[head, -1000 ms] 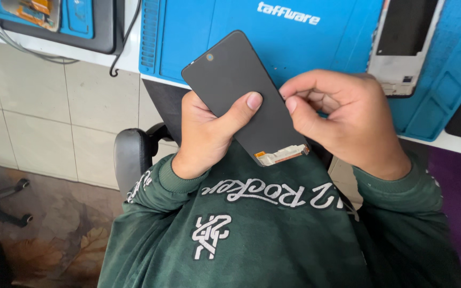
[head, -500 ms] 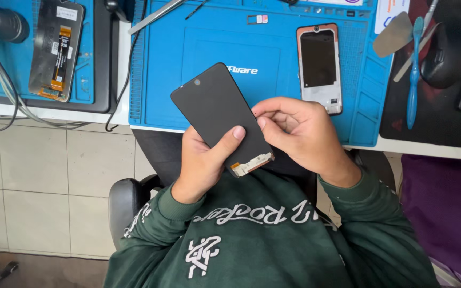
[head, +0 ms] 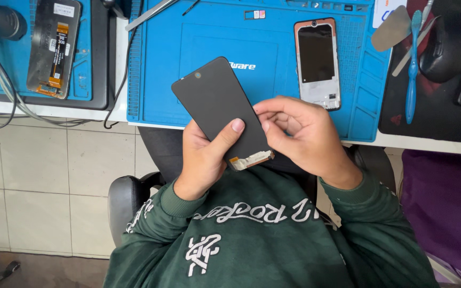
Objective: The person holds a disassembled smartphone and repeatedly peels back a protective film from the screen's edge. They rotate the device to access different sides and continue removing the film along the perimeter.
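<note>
The left hand (head: 206, 154) is curled in a grip, thumb laid flat; the right hand (head: 300, 133) hovers beside it, fingers bent inward.

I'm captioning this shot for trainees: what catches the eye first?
A black phone screen panel held over the lap in the left hand, thumb across its face, while the right hand pinches at its right edge. Behind, a bare phone frame lies on the blue repair mat.

Your hands hold the screen panel (head: 220, 109) mid-frame; the phone frame (head: 317, 61) lies on the mat (head: 262, 21) upper right.
</note>
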